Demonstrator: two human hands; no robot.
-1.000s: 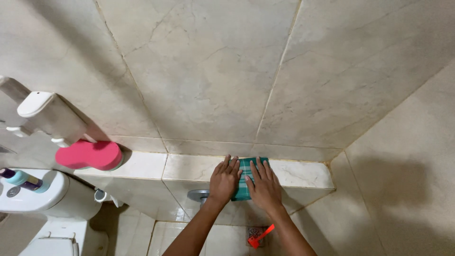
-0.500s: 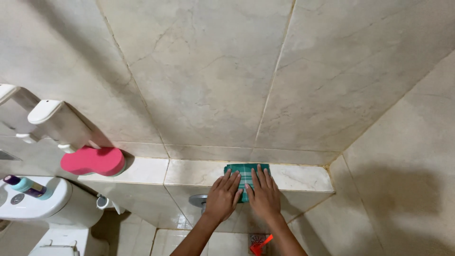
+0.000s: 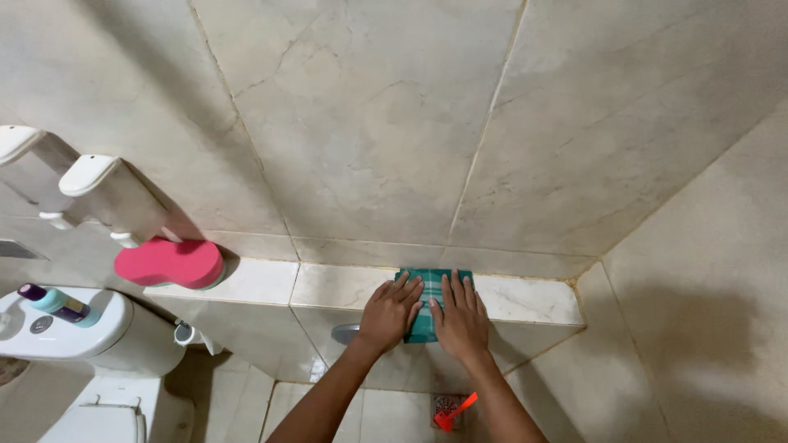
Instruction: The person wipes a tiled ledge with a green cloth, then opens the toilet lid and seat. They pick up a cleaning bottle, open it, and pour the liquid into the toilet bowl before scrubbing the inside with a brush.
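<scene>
Fingers (image 3: 404,289) flat on green cloth (image 3: 428,283)

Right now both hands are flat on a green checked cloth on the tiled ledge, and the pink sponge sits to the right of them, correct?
Not quite. The head view shows the left hand and right hand flat on the green checked cloth on the tiled ledge, but the pink sponge sits to the left of them, not the right, under the wall dispensers.

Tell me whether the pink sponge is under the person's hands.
No, the pink sponge lies apart at the ledge's left end; both hands press a green checked cloth.
</scene>
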